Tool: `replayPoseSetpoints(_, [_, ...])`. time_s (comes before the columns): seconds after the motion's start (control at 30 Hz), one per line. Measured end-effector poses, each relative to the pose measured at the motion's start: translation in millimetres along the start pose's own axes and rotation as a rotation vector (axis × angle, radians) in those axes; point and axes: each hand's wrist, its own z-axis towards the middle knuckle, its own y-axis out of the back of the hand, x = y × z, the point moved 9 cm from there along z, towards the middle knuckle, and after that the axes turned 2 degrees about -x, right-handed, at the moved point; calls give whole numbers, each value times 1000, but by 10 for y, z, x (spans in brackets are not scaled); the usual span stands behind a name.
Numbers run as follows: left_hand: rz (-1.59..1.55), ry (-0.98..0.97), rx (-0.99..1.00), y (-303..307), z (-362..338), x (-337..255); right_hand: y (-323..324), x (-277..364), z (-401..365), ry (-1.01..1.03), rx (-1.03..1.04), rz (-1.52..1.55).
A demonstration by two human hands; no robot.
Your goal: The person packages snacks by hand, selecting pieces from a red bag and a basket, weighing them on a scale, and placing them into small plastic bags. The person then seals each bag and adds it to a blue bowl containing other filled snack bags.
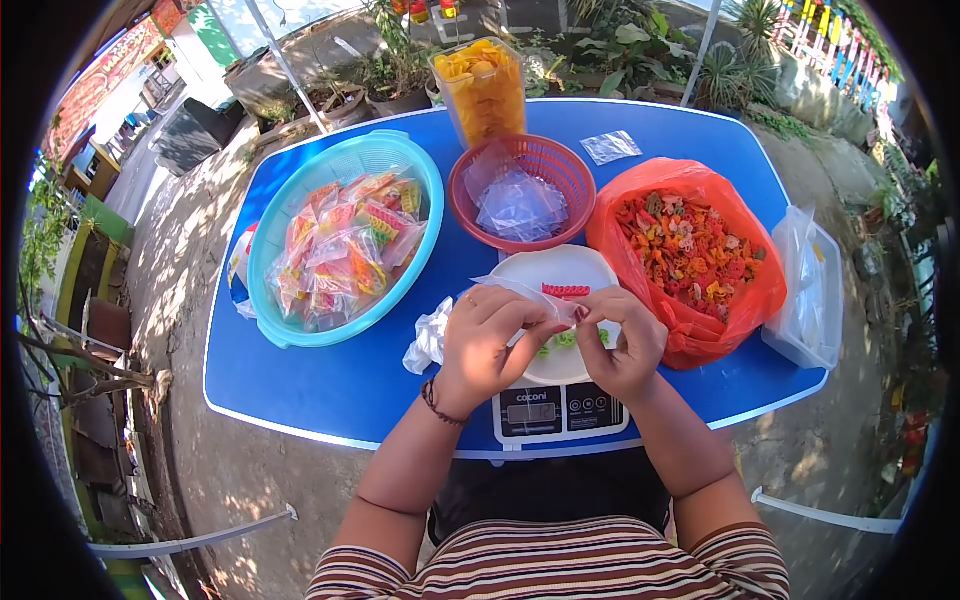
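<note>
Head cam, left to right. Far left on the blue table [330, 380]: teal basket [275, 215], piled with filled packets [340, 250] of coloured snacks. Just beside its near rim lies a crumpled plastic scrap [430, 340], close to my left wrist.

Left hand [485, 345]: fingers curled in together, thumb and forefinger clamped on one edge of the small clear bag [540, 300]. The bag hangs between both hands, just above the white plate [560, 270], which sits on the digital scale [558, 410] at the table's near edge. A red ridged piece [565, 290] shows at the bag; I can't tell whether it's inside it or on the plate. A few green pieces [565, 340] are on the plate, partly hidden by my hands. The scale readout is too small to read.

Right hand [625, 345]: fingertips pinched on the bag's other edge, remaining fingers tucked.

Behind the plate: red basket [465, 195] with empty bags [520, 205], and a tall container [485, 95] of orange snacks further back. Right of the plate: orange sack [610, 220], open and full of mixed pieces [690, 245], touching my right hand. Far right: clear box [810, 300].

My read on doing this well: pinch only the film edges, pull them apart evenly, and hold the bag over the plate so dropped pieces land there. Thin film, likely slippery.
</note>
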Motion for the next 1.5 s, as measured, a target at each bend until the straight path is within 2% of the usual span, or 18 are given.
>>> replayPoseSetpoints(0.07, [-1,-4,20,-40,-19,-12,20,83,54,119,52,-148])
replayPoseSetpoints(0.17, [6,-66,7,-55,-35,-51,-80,196,104,161,86,-266])
replayPoseSetpoints(0.3, [104,-136,-2,-10,-84,-113,-104,131,68,116,61,-171])
replayPoseSetpoints(0.4, [307,-147,-79,68,3,-294,-143,137,42,140,80,-150])
replayPoseSetpoints(0.43, [331,-68,9,-42,-26,-210,-147,156,41,160,97,-148])
replayPoseSetpoints(0.53, [414,-108,22,-147,-39,-172,-145,207,59,201,112,-201])
replayPoseSetpoints(0.57, [460,-174,13,-126,-86,-151,-149,219,59,210,112,-224])
replayPoseSetpoints(0.67, [450,-196,-24,-92,-121,-169,-112,163,47,182,70,-264])
replayPoseSetpoints(0.77, [443,-127,16,-114,-88,-162,-75,136,48,143,45,-250])
replayPoseSetpoints(0.97, [365,-128,38,-144,-106,-131,-19,51,71,26,82,-197])
replayPoseSetpoints(1.1, [356,-92,65,-113,-76,-60,-46,-47,77,-82,79,-17])
replayPoseSetpoints(1.2, [341,-51,78,-93,-94,13,-6,-68,98,-219,-58,85])
replayPoseSetpoints(1.3, [408,32,-12,61,-33,77,10,-149,15,-164,80,-160])
replayPoseSetpoints(1.4, [436,125,-97,168,-61,234,-181,-51,67,-13,349,-340])
replayPoseSetpoints(1.5, [438,123,-118,176,-25,245,-316,8,51,-46,408,-455])
